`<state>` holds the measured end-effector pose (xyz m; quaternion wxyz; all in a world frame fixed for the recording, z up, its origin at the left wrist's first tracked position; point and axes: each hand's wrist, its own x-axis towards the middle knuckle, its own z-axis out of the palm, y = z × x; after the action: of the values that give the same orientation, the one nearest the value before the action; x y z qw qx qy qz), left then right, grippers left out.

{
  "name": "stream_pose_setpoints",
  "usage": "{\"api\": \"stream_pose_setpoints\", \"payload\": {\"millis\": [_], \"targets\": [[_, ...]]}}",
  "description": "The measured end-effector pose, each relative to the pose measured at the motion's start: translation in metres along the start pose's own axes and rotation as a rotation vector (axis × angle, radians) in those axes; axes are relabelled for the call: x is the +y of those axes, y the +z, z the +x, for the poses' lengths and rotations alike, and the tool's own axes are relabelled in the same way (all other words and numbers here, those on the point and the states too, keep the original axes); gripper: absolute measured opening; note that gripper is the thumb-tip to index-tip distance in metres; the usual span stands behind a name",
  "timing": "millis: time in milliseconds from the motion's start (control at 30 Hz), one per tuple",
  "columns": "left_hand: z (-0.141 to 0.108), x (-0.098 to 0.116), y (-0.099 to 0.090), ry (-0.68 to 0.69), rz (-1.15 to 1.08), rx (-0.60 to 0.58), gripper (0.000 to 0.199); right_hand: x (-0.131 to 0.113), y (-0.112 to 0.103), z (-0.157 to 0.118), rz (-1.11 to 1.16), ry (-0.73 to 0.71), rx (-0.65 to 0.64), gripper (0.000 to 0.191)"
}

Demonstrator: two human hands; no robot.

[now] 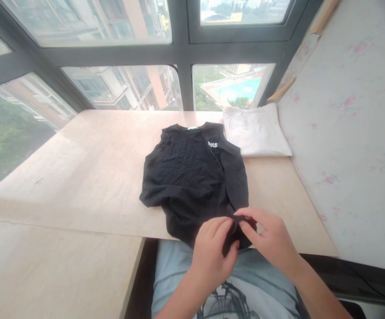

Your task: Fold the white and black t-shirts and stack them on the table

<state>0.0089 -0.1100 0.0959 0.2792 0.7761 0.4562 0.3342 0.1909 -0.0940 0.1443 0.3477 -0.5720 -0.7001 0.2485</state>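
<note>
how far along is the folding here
The white cloth already looks folded, lying flat by the wall. The shirt is in hand: left hand and right hand pinch dark cloth at its near end. Apparently left: smoothing its creased front and bunched lower part, then folding the body, which lies spread out.

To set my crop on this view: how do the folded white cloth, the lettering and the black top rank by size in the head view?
Largest to smallest:
Black top
Folded white cloth
White lettering, by far smallest
</note>
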Motion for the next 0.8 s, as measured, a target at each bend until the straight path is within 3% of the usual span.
{"api": "stream_pose_setpoints", "payload": {"millis": [133, 300, 467, 633, 800], "targets": [[0.013, 0.002, 0.013, -0.017, 0.062, 0.093, 0.029, 0.0, -0.005, -0.004, -0.047, -0.027, -0.002, 0.019], [0.015, -0.026, -0.002, -0.087, 0.175, 0.143, 0.034, 0.012, -0.026, -0.009, -0.123, 0.006, 0.074, 0.016], [0.009, -0.071, -0.036, -0.225, 0.321, 0.233, 0.047, 0.018, -0.045, -0.009, -0.205, 0.035, 0.184, 0.015], [0.002, -0.12, -0.085, -0.429, 0.477, 0.377, 0.037, 0.02, -0.063, -0.005, -0.261, 0.048, 0.353, 0.013], [0.001, -0.147, -0.124, -0.602, 0.545, 0.507, 0.029, 0.026, -0.076, -0.002, -0.335, 0.088, 0.474, 0.014]]}}
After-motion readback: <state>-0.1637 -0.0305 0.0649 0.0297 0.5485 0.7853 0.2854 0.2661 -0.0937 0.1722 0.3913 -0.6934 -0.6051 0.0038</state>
